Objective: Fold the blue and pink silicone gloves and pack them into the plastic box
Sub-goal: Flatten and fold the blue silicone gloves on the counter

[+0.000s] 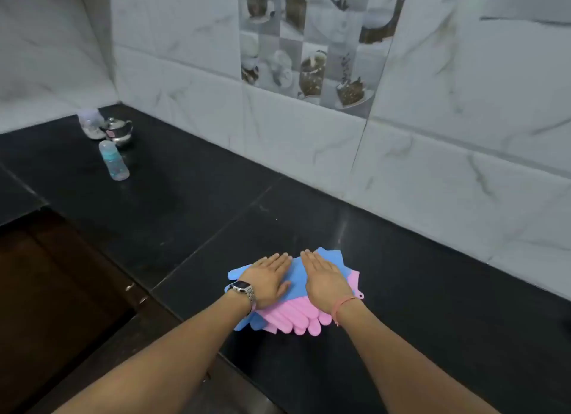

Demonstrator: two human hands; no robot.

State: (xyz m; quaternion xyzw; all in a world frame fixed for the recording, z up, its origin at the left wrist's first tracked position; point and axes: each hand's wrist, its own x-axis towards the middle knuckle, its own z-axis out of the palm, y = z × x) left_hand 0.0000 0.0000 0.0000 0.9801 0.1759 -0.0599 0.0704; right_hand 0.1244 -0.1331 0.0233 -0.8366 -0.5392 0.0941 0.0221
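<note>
A stack of silicone gloves lies on the black counter (401, 290) near its front edge. The blue gloves (297, 270) are on top and to the left, with blue fingers sticking out at the left and at the back. The pink gloves (293, 316) show underneath, their fingers pointing toward me and a pink cuff at the right. My left hand (270, 279), with a wristwatch, lies flat, palm down, on the left of the stack. My right hand (324, 279) lies flat beside it on the right. Neither hand grips anything. No plastic box is in view.
A clear bottle (113, 160) lies on the counter at the far left, with a small steel teapot (119, 131) and a pale object (91, 123) behind it in the corner. A tiled wall (432, 135) runs along the back. Brown cabinet doors (61, 290) are below left.
</note>
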